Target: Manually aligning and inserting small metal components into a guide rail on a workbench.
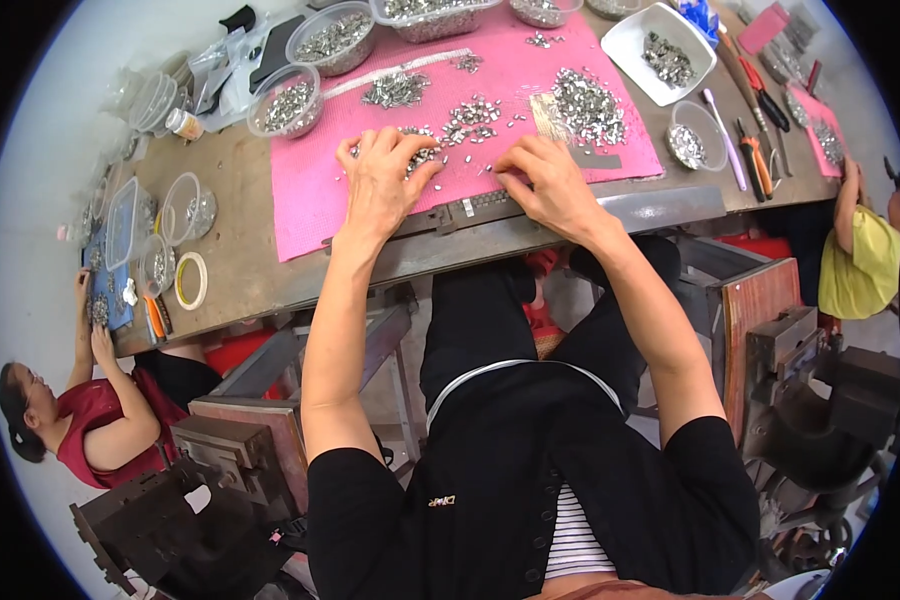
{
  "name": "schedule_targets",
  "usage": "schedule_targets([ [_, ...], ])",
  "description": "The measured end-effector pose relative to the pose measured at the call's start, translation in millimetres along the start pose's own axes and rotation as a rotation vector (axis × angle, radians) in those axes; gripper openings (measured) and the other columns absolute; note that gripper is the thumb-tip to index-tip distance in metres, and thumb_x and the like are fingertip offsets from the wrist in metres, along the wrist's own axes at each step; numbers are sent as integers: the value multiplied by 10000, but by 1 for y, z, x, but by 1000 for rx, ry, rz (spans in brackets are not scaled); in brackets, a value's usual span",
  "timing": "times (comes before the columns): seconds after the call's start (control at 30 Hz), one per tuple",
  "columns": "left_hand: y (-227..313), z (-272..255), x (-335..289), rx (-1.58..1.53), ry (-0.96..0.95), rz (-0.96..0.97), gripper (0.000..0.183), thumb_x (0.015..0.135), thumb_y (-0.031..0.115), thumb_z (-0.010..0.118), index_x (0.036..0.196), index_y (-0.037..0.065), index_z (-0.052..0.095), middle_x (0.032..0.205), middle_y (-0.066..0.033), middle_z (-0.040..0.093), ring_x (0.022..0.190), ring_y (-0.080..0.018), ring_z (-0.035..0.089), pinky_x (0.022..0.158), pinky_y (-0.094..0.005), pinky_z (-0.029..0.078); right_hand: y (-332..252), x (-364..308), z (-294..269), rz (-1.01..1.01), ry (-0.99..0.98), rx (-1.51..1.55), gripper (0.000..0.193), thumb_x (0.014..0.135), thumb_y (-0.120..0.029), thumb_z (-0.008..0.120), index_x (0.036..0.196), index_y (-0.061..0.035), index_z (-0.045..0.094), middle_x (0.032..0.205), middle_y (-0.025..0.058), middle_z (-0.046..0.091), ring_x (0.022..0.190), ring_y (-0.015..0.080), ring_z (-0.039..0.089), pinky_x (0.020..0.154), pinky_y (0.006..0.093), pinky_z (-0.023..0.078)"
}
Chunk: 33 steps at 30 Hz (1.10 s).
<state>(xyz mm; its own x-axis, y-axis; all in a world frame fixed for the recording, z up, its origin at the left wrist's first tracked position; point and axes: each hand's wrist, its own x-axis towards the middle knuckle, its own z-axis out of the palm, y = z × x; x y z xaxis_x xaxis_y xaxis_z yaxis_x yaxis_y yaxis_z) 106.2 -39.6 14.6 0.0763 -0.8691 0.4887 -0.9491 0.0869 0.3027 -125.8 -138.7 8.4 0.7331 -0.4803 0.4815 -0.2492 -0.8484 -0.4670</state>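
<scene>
Curved over a pile of small silver metal pieces is my left hand, its fingers apart and its thumb away from the index finger. My right hand has thumb and fingertips pinched together just above a dark metal bar fixture at the mat's near edge. Whatever the pinch holds is too small to make out. A short row of small pieces seems to lie along the fixture. Beyond the hands, more metal pieces are heaped on the pink mat, beside a thin brass-coloured plate.
Clear tubs of metal parts line the far side, with a white square dish at the right. Pliers and a purple-handled tool lie nearby. A tape roll sits left. Co-workers sit on both sides.
</scene>
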Motion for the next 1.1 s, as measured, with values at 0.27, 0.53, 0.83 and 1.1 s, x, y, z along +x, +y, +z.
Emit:
schedule_targets([
  [0.27,17,25,14,-79,-2,133,141,816,206,793,951,183,764,898,-11,612,961,-227,576,994,-539,324,6,20,15,34,-72,-109,116,871,-132,713,953,-53,688,900,96,615,930,293,611,816,420,430],
  [0.53,20,19,10,-116,-69,89,97,818,185,787,899,159,738,891,-19,610,961,-239,576,1002,-526,323,-16,-7,11,-6,-1,64,72,891,-87,687,950,-45,692,885,92,609,876,290,598,782,398,421],
  [0.83,19,22,7,-101,-28,61,111,819,183,787,892,132,721,880,-26,612,959,-243,577,1001,-519,325,-11,2,10,-50,41,90,123,871,-51,700,989,-61,733,861,91,632,843,287,625,766,391,450],
  [1.1,40,9,-12,-210,44,23,99,826,138,774,903,117,716,870,-13,646,912,-229,590,994,-474,332,18,47,29,50,69,-141,146,857,-204,746,889,-63,724,833,93,638,819,304,631,788,430,455],
])
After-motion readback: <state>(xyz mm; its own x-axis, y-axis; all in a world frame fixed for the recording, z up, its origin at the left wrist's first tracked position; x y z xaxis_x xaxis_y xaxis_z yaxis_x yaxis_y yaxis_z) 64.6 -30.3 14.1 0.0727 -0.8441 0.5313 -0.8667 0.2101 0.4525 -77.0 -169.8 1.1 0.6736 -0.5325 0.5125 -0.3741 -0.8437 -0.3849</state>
